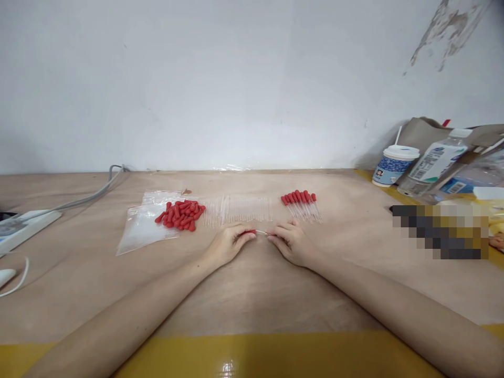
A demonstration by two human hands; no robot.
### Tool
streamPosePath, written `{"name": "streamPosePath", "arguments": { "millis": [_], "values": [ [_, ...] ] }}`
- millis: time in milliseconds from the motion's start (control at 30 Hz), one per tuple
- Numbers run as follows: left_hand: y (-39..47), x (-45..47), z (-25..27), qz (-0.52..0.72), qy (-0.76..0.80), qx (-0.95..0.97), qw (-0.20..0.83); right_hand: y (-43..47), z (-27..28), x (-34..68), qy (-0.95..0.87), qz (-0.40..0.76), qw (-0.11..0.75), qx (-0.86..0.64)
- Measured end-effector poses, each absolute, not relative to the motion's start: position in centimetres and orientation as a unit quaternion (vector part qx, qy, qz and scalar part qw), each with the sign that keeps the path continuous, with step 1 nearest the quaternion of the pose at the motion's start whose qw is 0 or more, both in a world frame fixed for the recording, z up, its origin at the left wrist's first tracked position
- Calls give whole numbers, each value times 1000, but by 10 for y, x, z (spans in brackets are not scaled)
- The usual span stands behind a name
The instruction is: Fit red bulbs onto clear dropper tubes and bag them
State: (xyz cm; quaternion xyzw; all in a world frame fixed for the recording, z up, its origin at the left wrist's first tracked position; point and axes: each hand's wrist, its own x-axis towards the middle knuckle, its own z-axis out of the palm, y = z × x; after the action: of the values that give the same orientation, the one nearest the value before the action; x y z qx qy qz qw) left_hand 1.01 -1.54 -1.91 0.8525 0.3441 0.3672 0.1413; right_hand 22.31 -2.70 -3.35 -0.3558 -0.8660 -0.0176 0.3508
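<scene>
Between my hands, low over the table, a red rubber dropper bulb [252, 231] and a thin glass dropper tube [261, 232] meet end to end. The bulb is pinched in the closed fingers of my left hand [228, 244]. My right hand [294, 244] pinches the tube near its other end; the fingers cover that tip. Behind my left hand lies a heap of red bulbs [181, 215], partly on clear plastic zip bags [137, 231]. A row of bare glass tubes [246, 209] lies beyond both hands. Several droppers with red bulbs fitted [301, 198] lie behind my right hand.
On the left are a white power strip [29, 228] and a grey cable [96, 192]. A paper cup [395, 165] and a plastic bottle [435, 163] stand at the back right. Yellow tape [244, 354] runs along the table's front edge; a white wall [236, 84] rises behind.
</scene>
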Motion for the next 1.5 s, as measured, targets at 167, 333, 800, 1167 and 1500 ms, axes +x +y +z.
{"name": "streamPosePath", "arguments": {
  "millis": [167,333,800,1167,1500],
  "values": [
    [-14,8,-22,360,341,846,194,-25,-32,225,-879,-10,334,-341],
    [-11,6,-25,332,328,860,208,-24,-24,229,-895,-8,294,-335],
    [-21,11,-17,375,324,864,91,-26,-28,229,-868,-205,341,-297],
    [-20,9,-23,353,331,864,139,-27,-27,228,-879,-152,374,-252],
    [-23,8,-26,327,311,879,154,-32,-29,219,-886,-76,372,-266]
  ]
}}
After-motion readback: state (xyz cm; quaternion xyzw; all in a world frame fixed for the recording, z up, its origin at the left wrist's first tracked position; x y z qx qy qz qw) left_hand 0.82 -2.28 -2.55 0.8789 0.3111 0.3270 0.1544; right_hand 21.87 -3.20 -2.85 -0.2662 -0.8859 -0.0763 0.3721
